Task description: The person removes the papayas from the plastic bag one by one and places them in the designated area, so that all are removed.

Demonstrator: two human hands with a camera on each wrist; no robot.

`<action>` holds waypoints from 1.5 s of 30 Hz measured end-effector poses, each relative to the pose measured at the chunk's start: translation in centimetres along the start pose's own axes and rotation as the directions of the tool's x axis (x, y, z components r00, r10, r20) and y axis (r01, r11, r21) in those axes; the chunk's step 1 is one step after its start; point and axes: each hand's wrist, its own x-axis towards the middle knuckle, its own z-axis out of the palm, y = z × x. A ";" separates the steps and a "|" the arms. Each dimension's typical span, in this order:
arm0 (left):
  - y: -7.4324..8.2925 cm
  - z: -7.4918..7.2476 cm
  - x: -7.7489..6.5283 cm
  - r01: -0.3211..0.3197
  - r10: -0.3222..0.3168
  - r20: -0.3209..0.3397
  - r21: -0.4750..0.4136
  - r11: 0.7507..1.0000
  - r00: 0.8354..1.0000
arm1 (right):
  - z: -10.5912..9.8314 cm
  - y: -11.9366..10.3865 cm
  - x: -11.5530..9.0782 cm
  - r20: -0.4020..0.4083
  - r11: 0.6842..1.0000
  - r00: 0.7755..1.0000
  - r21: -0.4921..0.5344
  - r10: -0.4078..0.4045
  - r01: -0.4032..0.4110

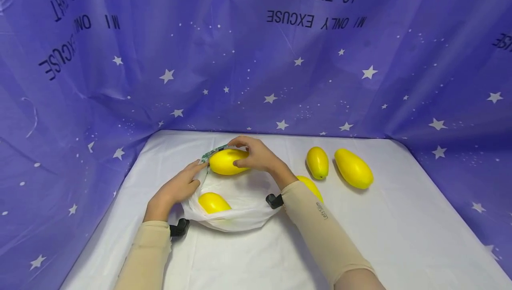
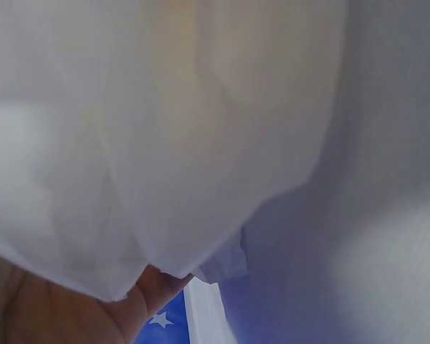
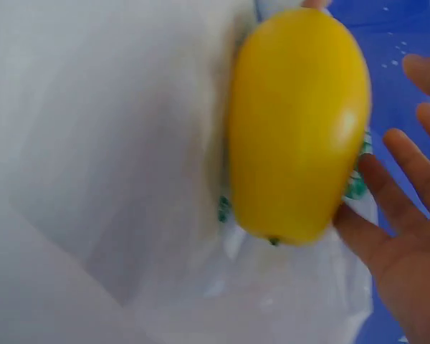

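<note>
A glossy yellow, oblong fruit [image 1: 224, 162] is sitting at the far side of the open mouth of a thin white plastic bag [image 1: 248, 216] with green print.
I'm watching the right hand [image 1: 260, 154] spreading its loosened fingers around that fruit's right end, fingertips touching its edge, while the left hand [image 1: 180, 188] is resting along the bag's left rim, one finger reaching the fruit's left tip; whether it is pinching the plastic I can't tell. A second yellow fruit [image 1: 214, 202] is showing inside the bag's near side, and three more are lying on the white cloth-covered tabletop [image 1: 404, 236] to the right: a small one [image 1: 318, 162], a longer one [image 1: 354, 168] just beside it, and one [image 1: 311, 188] half hiding behind the beige right sleeve [image 1: 320, 223].
</note>
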 end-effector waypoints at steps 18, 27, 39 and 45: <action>-0.4 0.2 -0.2 0.004 -0.004 -0.009 0.013 1.000 1.000 | 2.9 1.0 -0.9 0.035 0.966 0.998 -0.254 0.054 -0.044; -0.2 0.2 -0.2 -0.008 0.008 -0.015 0.010 1.000 1.000 | 2.3 0.1 -2.5 0.002 0.970 1.000 -0.242 0.010 -0.010; -0.2 0.3 0.1 -0.009 0.010 -0.016 0.044 0.999 1.000 | -0.7 -1.6 -5.6 -0.115 0.987 0.993 -0.158 -0.035 0.016; -0.1 0.3 0.0 -0.010 0.011 -0.010 0.058 0.998 1.000 | -2.7 -1.9 -7.6 -0.194 0.986 0.981 -0.165 -0.028 -0.005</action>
